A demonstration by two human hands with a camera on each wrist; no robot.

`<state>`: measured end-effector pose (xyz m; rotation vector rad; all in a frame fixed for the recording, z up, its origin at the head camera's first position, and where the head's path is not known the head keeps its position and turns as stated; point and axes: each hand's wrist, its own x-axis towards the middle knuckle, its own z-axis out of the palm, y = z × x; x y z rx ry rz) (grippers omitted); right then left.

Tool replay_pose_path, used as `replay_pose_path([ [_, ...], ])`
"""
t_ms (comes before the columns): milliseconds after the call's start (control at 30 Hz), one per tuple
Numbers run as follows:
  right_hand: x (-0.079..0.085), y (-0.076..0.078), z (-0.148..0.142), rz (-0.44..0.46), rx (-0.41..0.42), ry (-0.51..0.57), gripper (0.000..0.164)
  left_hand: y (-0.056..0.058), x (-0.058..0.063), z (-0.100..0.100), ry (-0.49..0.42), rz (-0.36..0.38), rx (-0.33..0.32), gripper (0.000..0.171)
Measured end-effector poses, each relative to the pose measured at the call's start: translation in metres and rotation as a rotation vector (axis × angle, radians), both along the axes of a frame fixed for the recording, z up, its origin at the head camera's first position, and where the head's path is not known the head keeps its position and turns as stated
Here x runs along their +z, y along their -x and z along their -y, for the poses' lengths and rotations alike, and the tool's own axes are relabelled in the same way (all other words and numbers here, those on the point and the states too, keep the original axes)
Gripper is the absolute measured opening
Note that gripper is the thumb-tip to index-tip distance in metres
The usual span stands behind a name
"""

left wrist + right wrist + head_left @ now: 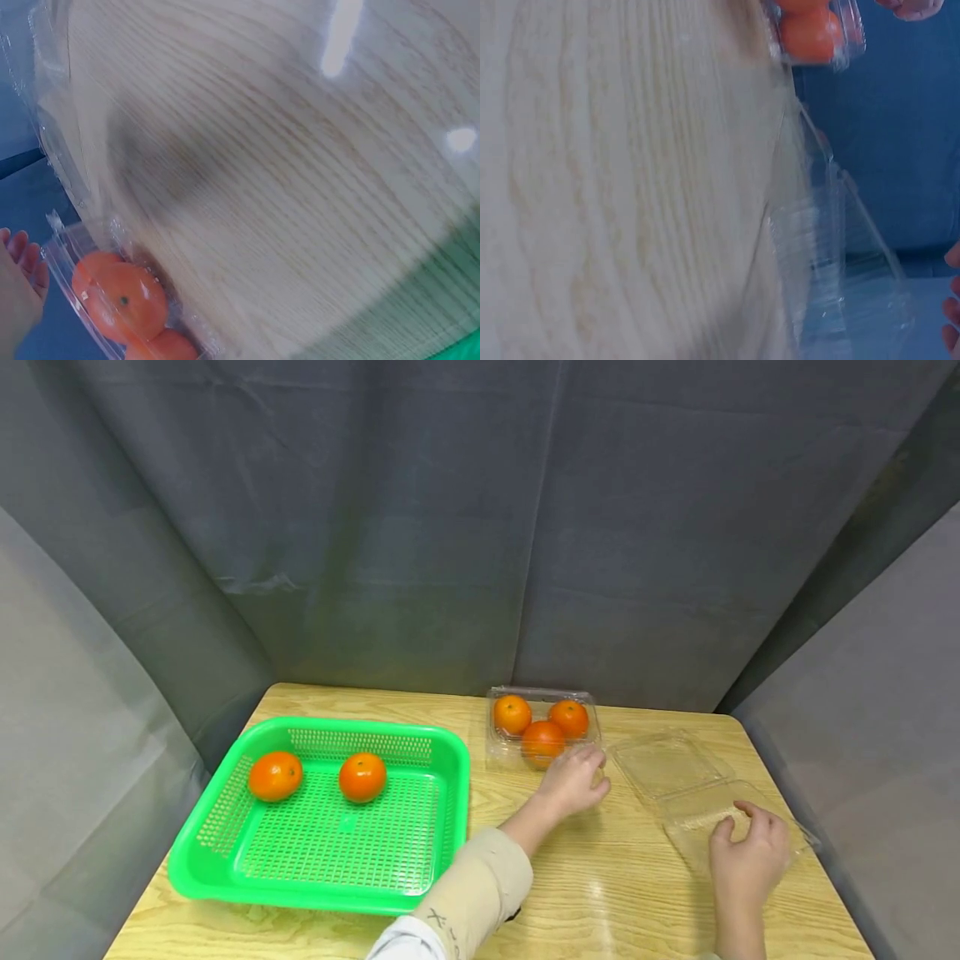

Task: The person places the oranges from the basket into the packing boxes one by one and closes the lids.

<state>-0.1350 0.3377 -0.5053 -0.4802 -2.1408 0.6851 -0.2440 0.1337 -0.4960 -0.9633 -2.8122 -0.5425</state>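
Observation:
My left hand [573,781] is beside the front right corner of a clear plastic box [596,714] at the back of the table, with fingers bent and nothing visible between them. Inside that box are three oranges, the front one [543,743] partly behind the hand. In the left wrist view, the left hand [21,292] shows at the edge, apart from the box. Over a second clear box [693,802], unfolded and without fruit, my right hand [750,852] hovers with thumb and fingers spread around a gap. Only fingertips of the right hand [952,307] enter its wrist view.
A green plastic basket [457,827] stands at the left of the wooden table [600,893]. Two more oranges lie in it, one at the left [275,776] and one near the middle [362,777]. Grey curtains [420,527] surround the table at the back and sides.

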Motion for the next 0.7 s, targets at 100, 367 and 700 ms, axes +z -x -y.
replay_pose_path([
  [100, -0.002, -0.005, -0.004, 0.038, -0.050, 0.052, 0.022, -0.003, -0.004, -0.005, -0.001, 0.023, 0.013, 0.027],
  [367, -0.011, -0.013, -0.014, 0.095, -0.119, 0.123, 0.026, -0.014, -0.012, -0.018, 0.009, 0.103, 0.043, 0.033],
  [700, -0.021, -0.019, -0.022, 0.151, -0.196, 0.191, 0.036, -0.030, -0.013, -0.035, -0.088, 0.398, 0.103, 0.038],
])
